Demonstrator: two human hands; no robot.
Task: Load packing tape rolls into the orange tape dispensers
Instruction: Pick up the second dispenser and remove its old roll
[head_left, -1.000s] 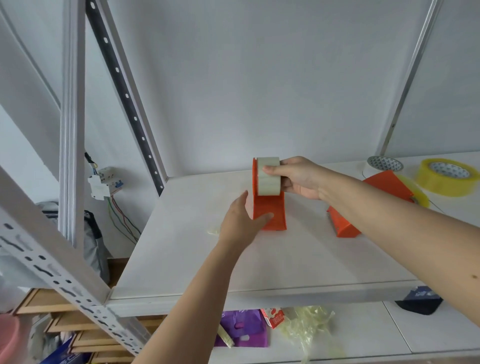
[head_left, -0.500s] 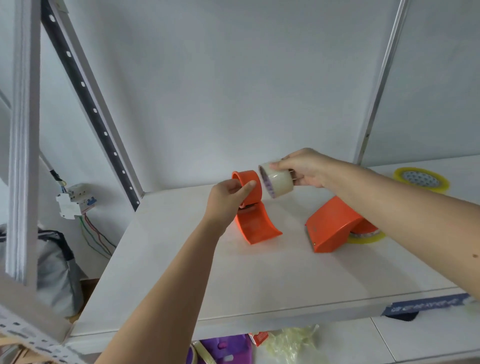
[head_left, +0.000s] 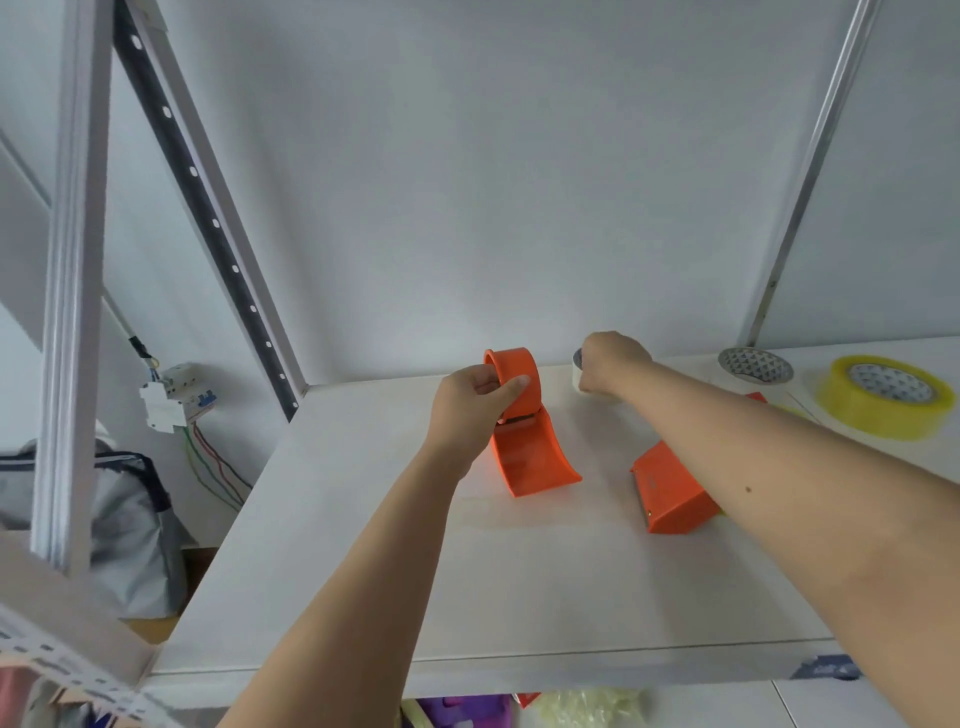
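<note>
Head view: your left hand has its fingers and thumb pinched on the drum of the upright orange dispenser, at about 11 o'clock on its rim. Your right hand is closed around a pale tape roll; only a sliver of the roll shows past the knuckles, and it hangs off to 3 o'clock of the drum, apart from it, low over the shelf.

Judgement: the roll looks light and stiff-cored, its outer wrap slick. Hold it by the edges of the core, not the glossy face. The dispenser is thin plastic and probably tips easily, so brace its curved base.

A second orange dispenser lies at 4 o'clock, partly under your right forearm. Spare rolls, a yellow roll and a white roll, sit at 2 o'clock.
</note>
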